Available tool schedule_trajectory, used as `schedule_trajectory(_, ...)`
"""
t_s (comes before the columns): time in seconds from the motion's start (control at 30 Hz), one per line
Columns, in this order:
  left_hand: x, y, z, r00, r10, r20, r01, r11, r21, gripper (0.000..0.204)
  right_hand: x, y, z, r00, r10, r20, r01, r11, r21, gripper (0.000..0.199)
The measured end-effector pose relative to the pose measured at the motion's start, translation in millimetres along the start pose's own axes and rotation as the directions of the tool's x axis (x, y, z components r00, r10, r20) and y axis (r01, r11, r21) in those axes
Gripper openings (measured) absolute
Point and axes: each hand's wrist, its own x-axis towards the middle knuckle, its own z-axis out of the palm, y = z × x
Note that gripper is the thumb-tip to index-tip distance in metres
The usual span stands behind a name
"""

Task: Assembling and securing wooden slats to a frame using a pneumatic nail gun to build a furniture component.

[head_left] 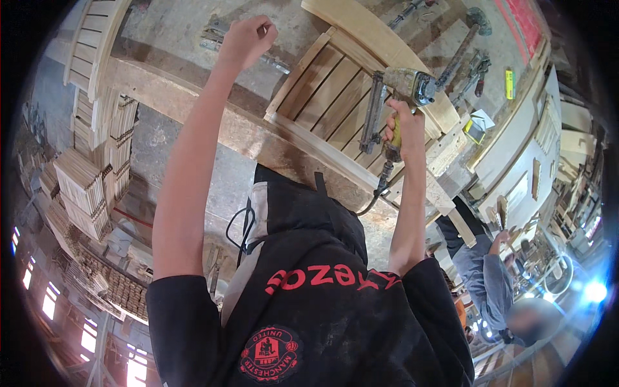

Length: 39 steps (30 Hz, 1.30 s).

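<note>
A: What is hard to see?
B: The right hand [406,129] covers part of the nail gun's [400,80] grip. I can't tell if the gun's nose touches the wood. The left hand [246,42] has its fingers curled in, so I can't tell if something small is inside. It hides part of a metal tool [277,64] too. The other person [487,277] has a blurry head, and a bright light [595,291] washes out that corner.

A: What is the place like?
B: It's a wood shop. The table [174,32] has a grey, blotchy top and a thick wooden edge. More tools [461,55] lie on its far right, near a thin yellow box [510,84]. Piles of wood [80,184] stand on the left.

A: And the thing being worked on?
B: A slatted wooden frame [331,90] lies on the table, right in front of the person. It's pale wood, with flat slats and dark gaps. A wide, curved board [371,26] runs along its far side.

A: What are the right fingers doing?
B: They are wrapped around the nail gun, over the frame. The gun has a long dark bar, and a black hose [371,205] hangs from its grip.
</note>
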Motion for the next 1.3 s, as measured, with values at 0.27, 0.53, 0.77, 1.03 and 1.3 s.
schedule_trajectory(0.27,3.9,-8.5,6.4,0.980,0.129,-0.150,-0.126,0.992,0.026,0.025,9.4,-18.0,40.7,0.995,-0.016,0.100,0.012,0.999,0.036,0.029)
schedule_trajectory(0.53,0.0,-12.0,7.1,0.994,0.059,-0.092,-0.063,0.997,-0.036,0.023,15.3,-26.1,74.0,0.991,-0.007,0.133,0.009,1.000,-0.019,0.029)
schedule_trajectory(0.77,4.8,-16.0,0.6,0.988,0.135,-0.078,-0.131,0.990,0.054,0.025,10.3,-24.5,85.1,0.992,-0.060,0.116,0.066,0.997,-0.050,0.020)
schedule_trajectory(1.03,1.9,-4.4,0.8,0.998,0.059,-0.010,-0.059,0.998,-0.029,0.034,-65.0,80.5,61.8,0.842,-0.192,0.503,0.512,0.576,-0.637,0.041)
schedule_trajectory(1.3,-6.0,-8.3,-8.5,1.000,-0.015,0.017,0.016,0.998,-0.065,0.037,-84.6,85.0,108.5,0.839,-0.058,0.541,0.520,0.376,-0.767,0.060)
